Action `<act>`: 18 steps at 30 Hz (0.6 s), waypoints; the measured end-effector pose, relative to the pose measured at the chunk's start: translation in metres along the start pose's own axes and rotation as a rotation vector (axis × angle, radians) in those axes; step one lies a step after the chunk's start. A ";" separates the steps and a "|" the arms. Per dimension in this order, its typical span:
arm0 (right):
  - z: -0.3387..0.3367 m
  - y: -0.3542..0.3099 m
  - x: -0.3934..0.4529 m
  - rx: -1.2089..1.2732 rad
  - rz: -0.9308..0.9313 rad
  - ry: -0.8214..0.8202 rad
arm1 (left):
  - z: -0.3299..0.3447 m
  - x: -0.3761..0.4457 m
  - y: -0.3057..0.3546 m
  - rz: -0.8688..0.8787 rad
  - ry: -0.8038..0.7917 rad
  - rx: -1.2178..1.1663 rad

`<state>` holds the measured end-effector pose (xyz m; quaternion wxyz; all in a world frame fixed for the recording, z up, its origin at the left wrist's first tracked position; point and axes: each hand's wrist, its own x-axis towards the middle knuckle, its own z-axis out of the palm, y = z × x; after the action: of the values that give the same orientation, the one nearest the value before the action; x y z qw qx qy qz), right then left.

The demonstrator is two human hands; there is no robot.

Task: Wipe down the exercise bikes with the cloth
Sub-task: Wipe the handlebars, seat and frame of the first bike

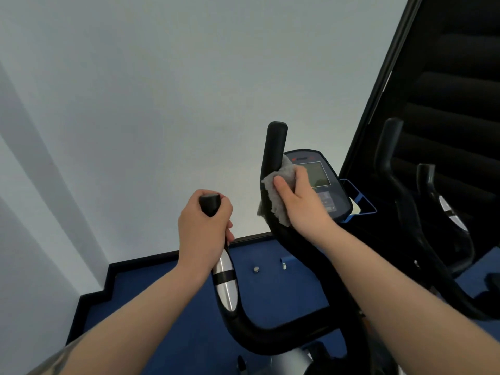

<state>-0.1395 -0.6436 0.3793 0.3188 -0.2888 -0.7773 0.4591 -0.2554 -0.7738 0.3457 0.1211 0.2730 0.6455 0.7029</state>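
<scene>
— Gripping the near handlebar (213,209) with my left hand (203,226): fingers curled round the black foam just below its end cap, thumb side toward me. Right under that hand sits the chrome pulse sensor (226,282).

— And your right hand?

— My right hand (295,196) holds the cloth (276,190), a grey rag, wrapped against the far handlebar (274,147). Thumb lies on the near face of the cloth, the other fingers curl round behind the bar. Some of the rag hangs loose below my palm, and the black tip of the bar stands up above my fingers.

— Where is the bike relative to you?

— The exercise bike (284,334) is directly between and beneath my forearms; both bars sweep down from my hands and join in a curve near my elbows. Its console (322,182) sits just beyond my right hand, partly hidden by my knuckles, with a greenish screen. A blue tray (359,201) juts out past the console, further right.

— Anything else out there?

— A second bike (422,212) stands well to the right of my right arm, its dark handlebars rising in front of a black panel. Blue floor (167,288) lies beneath my left forearm, with a pale wall (162,90) beyond both hands and a black skirting strip where they meet. Two small metal fittings (256,269) show on the floor between my wrists.
</scene>
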 end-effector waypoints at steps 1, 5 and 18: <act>0.003 0.003 0.000 0.064 -0.002 -0.028 | 0.000 0.000 0.000 -0.002 -0.002 -0.003; -0.011 0.008 0.001 0.023 -0.002 -0.151 | 0.000 0.001 -0.001 -0.003 -0.009 0.000; -0.019 -0.023 0.029 0.284 -0.131 -0.029 | 0.001 0.000 -0.002 -0.019 0.005 -0.020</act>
<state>-0.1475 -0.6212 0.4134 0.3743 -0.1829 -0.7263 0.5467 -0.2551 -0.7733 0.3440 0.1289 0.2637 0.6415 0.7088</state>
